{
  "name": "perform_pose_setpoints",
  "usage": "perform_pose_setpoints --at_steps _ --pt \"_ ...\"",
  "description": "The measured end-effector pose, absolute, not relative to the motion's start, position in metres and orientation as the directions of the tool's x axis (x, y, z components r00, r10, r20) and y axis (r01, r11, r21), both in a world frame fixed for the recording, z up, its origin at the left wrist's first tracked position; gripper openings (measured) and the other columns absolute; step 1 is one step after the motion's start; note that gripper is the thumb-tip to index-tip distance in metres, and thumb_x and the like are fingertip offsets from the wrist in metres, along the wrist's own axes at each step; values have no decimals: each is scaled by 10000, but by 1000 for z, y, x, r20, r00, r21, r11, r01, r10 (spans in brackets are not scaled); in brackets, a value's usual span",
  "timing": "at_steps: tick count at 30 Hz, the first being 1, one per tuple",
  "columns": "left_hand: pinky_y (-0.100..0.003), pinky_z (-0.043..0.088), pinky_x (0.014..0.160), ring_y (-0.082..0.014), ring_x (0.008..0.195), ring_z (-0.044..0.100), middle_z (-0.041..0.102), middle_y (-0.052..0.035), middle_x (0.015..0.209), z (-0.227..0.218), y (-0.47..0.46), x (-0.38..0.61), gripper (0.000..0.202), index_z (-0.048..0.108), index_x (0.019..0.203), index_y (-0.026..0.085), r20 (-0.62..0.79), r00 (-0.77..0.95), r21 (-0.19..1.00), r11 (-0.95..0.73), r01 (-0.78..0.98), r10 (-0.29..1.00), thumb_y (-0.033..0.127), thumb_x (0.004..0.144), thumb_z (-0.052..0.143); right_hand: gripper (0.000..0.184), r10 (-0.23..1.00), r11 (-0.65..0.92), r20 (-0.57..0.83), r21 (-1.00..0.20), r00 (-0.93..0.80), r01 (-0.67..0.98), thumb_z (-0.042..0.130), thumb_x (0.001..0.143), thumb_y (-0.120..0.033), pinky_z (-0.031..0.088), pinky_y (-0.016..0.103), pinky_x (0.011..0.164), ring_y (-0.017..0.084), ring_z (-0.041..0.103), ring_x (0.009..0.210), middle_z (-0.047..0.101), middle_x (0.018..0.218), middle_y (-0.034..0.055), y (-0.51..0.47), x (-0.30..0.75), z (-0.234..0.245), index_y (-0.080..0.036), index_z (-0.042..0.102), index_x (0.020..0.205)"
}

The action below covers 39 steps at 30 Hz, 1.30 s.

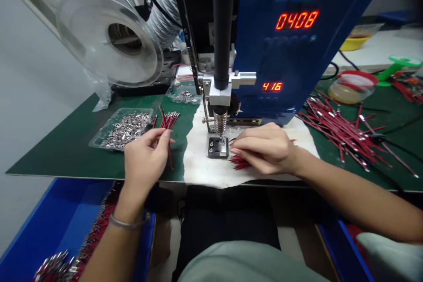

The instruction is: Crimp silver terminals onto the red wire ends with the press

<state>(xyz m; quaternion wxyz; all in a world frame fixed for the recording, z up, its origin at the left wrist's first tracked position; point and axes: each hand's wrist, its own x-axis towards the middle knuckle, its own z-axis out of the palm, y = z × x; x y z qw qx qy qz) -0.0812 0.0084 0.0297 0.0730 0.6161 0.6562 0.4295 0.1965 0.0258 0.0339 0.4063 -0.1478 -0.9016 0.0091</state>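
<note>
My left hand (148, 152) is closed in a pinch on a red wire (171, 154) with a metal cap at its upper end. Behind it lies a small bundle of red wires (172, 119) with metal ends. My right hand (264, 147) has its fingers pressed together just right of a small black fixture (214, 147); what they pinch is too small to make out. Under that hand, cut red wires (239, 162) rest on a white sheet (208, 172). The coiled tip (220, 120) of a soldering machine hangs directly over the fixture.
Left of the sheet sits a clear tray (127, 128) of metal caps. A blue machine housing (264, 61) with red digits rises behind. More red wires (343, 128) lie at right, near a round container (352, 87). A blue bin (42, 211) stands below the table edge.
</note>
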Motion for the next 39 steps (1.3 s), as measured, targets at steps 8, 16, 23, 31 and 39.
perform_pose_setpoints --at_steps 8,16,23,31,39 --pt "-375 342 683 -318 661 605 649 -95 581 38 54 -116 272 755 703 252 405 -54 148 -7 989 913 444 802 591 123 261 962 726 -141 -637 233 504 912 -115 472 234 561 134 647 674 695 793 77 29 197 35 -129 623 943" --pt "-396 264 790 -268 695 528 472 -36 510 51 44 -123 319 706 734 230 395 -56 12 56 998 917 453 874 525 160 234 969 712 -112 -662 221 524 871 -87 464 257 546 147 648 672 701 802 80 27 197 35 -110 642 976" --pt "-399 245 826 -200 589 453 291 10 443 50 40 -125 310 550 457 194 304 3 -84 24 996 953 190 766 582 199 222 973 712 -122 -667 195 584 835 -100 509 247 595 143 679 730 725 872 73 24 197 35 -130 649 1021" --pt "-422 330 776 -329 704 616 653 -138 639 61 42 -122 302 786 806 196 68 53 -207 -38 978 996 285 816 497 114 231 970 697 -114 -679 213 603 860 -134 480 244 575 134 662 685 713 816 55 24 196 35 -136 660 958" --pt "-404 379 761 -357 836 667 742 -161 828 69 38 -115 529 758 1105 215 -48 51 -284 -62 957 998 490 920 346 93 248 966 684 -124 -686 226 633 849 -136 462 248 562 133 649 659 710 790 46 25 197 34 -138 662 937"
